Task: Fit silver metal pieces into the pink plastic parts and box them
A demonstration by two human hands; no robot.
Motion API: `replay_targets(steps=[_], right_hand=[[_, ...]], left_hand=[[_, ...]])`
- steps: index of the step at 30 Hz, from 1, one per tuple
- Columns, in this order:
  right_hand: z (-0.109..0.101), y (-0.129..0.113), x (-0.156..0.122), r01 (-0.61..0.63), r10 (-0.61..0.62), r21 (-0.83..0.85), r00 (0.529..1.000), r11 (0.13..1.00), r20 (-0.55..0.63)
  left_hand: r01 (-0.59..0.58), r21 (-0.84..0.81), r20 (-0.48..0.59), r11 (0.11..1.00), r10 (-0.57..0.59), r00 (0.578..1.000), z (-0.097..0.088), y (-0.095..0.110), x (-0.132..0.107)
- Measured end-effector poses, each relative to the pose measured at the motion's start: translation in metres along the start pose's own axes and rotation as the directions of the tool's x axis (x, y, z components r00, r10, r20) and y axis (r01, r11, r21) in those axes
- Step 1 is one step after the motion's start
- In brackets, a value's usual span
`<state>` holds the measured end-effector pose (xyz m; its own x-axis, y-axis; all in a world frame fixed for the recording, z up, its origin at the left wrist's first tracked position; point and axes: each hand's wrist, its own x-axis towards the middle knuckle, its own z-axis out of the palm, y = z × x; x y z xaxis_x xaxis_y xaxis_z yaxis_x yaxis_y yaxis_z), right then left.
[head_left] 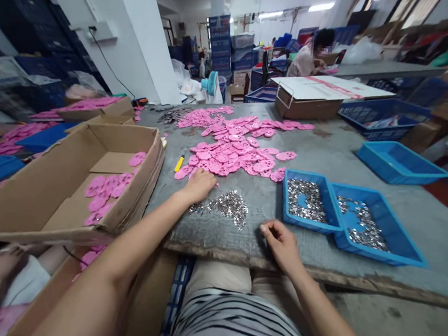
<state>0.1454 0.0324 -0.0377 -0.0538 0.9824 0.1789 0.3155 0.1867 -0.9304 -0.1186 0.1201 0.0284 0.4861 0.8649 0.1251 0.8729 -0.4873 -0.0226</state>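
Observation:
My left hand (199, 185) reaches forward and rests, fingers curled down, at the near edge of a spread of flat pink plastic pieces (236, 151) on the grey table (328, 151). Just right of it lies a small heap of tiny silver metal parts (226, 206). My right hand (280, 241) sits near the table's front edge, fingers pinched together against the surface. What it pinches is too small to see. Two blue trays (393, 247) holding more silver parts stand to the right of that hand.
An open cardboard box (67, 184) with several pink pieces stands at left. A yellow-handled tool (179, 162) lies beside the box. An empty blue tray (401, 163), a brown box (307, 108) and a blue crate sit farther back. Another person sits at the far end.

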Motion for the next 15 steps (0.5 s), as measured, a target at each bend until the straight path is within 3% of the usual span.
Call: replay_targets(steps=[3,4,6,7,9,12,15], right_hand=[[0.001,-0.004,0.001,-0.070,0.070,0.109,0.998,0.992,0.004],[0.002,-0.008,0.001,-0.107,0.104,0.186,0.994,0.977,0.024],[0.004,-0.017,0.000,-0.195,0.155,0.376,0.979,0.906,0.136],[0.005,-0.023,-0.002,-0.244,0.159,0.456,0.963,0.856,0.217],[0.008,-0.033,-0.005,-0.330,0.139,0.553,0.923,0.765,0.358],[0.007,-0.044,-0.008,-0.399,0.151,0.601,0.895,0.693,0.420],[0.002,-0.047,-0.007,-0.425,0.223,0.628,0.899,0.652,0.377]], left_hand=[[-0.129,-0.044,-0.135,0.991,0.122,0.983,-0.009,0.024,-0.015],[-0.263,-0.080,-0.236,0.962,0.238,0.942,-0.011,0.035,-0.021],[-0.530,-0.097,-0.402,0.842,0.455,0.795,-0.012,0.061,-0.033],[-0.614,-0.102,-0.449,0.783,0.515,0.730,-0.011,0.072,-0.039],[-0.683,-0.082,-0.511,0.725,0.558,0.654,-0.007,0.092,-0.048],[-0.626,-0.016,-0.625,0.779,0.481,0.615,0.004,0.109,-0.060],[-0.447,-0.145,-0.734,0.883,0.206,0.646,0.017,0.121,-0.073]])
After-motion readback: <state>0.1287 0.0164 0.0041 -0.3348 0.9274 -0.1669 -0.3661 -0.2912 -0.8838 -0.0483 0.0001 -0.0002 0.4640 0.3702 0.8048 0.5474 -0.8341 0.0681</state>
